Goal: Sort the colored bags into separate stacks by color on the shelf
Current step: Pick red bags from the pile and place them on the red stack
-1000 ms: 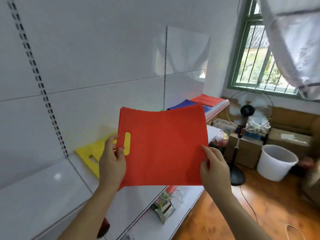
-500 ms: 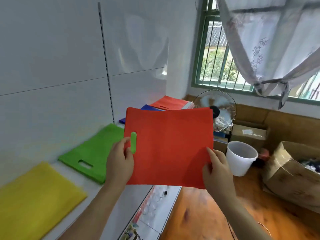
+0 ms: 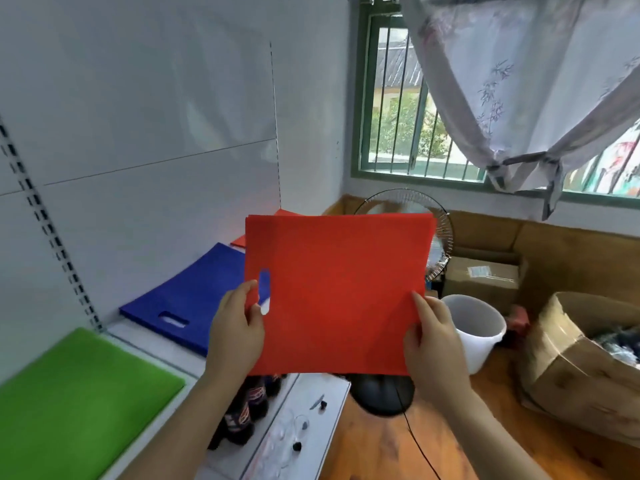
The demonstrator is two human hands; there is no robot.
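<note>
- Since half a second ago the view has swung right along the shelf: the yellow stack has dropped out of sight, the green stack (image 3: 79, 396) now lies at the lower left, and the blue stack (image 3: 194, 299) sits just behind the left-hand fingers (image 3: 247, 289).
- Left hand (image 3: 235, 334) pinches the red bag (image 3: 339, 292) at its edge beside the handle slot; right hand (image 3: 433, 337) pinches the lower right corner, thumb on the front.
- Held upright between both hands, the red bag hangs in the air over the shelf (image 3: 152, 344) edge, touching no stack.
- Beyond the fingers, past the blue stack, a sliver of the red stack (image 3: 240, 241) shows (mostly hidden by the bag).
- Step in hand, as I judge it: carrying red to red. Next comes reaching further forward, laying it flat and squaring its edges.
- Right of the fingers: a white bucket (image 3: 485, 337), contents unseen; an open cardboard box (image 3: 571, 368) holding dark items, too blurred to name.
</note>
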